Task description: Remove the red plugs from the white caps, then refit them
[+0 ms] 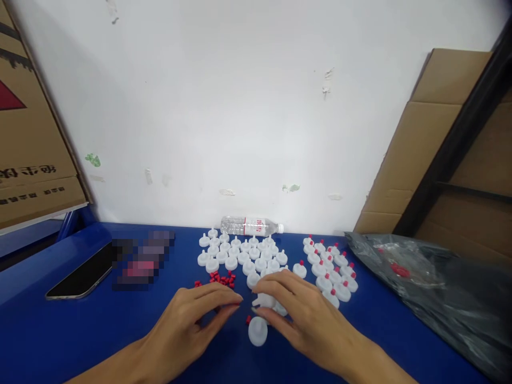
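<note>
My right hand (298, 312) grips a white spout cap (264, 301) between thumb and fingers, its narrow spout pointing left. Across a small gap, my left hand (196, 320) is closed in a pinch; whatever lies between its fingertips is hidden. Small red caps (218, 278) lie in a loose pile just behind the left hand. One more white spout cap (258, 332) rests on the table below the right hand, with a single red cap (248, 320) beside it. Behind both hands stands a group of bare white spout caps (231, 263).
To the right, several white caps with red tips (328, 266) stand grouped. A clear plastic bottle (252, 226) lies along the wall. On the blue table (120, 325) a phone (82, 272) lies left, and a grey plastic bag (432, 288) covers the right side. Cardboard (36, 133) stands left.
</note>
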A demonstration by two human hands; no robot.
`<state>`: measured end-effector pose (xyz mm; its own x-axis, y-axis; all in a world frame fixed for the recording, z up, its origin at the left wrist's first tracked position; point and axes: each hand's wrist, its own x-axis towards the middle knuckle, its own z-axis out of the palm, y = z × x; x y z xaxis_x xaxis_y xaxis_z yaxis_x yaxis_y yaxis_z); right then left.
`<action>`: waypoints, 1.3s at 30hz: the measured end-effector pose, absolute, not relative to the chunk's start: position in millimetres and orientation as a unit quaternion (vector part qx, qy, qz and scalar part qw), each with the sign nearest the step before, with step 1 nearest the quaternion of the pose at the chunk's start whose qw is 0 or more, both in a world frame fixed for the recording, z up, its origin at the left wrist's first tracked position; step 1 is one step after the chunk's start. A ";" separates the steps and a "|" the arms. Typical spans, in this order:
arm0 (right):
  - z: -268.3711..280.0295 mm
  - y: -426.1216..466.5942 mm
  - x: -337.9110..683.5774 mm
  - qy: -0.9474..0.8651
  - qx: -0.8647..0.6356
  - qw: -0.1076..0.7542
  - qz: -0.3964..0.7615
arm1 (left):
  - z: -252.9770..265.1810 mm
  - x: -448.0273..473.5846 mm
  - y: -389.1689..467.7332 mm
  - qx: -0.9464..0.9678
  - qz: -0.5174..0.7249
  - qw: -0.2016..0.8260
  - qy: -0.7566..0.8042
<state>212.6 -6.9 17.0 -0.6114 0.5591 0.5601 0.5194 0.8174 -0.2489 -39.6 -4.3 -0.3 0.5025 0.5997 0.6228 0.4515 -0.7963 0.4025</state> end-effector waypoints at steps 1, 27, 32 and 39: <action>16.3 -7.7 211.8 -0.899 -0.298 0.319 0.026 | -0.9 -39.1 -5.7 0.859 0.401 0.092 0.305; 20.7 -34.2 193.2 -0.880 -0.232 0.383 -0.160 | 5.0 -35.0 -24.4 0.909 0.282 0.079 0.296; 19.1 -39.1 189.2 -0.874 -0.232 0.383 -0.188 | 3.9 -33.6 -31.0 0.903 0.316 0.047 0.288; 12.1 -40.9 191.7 -0.886 -0.203 0.349 -0.229 | -4.7 -35.7 -32.3 0.890 0.349 0.058 0.286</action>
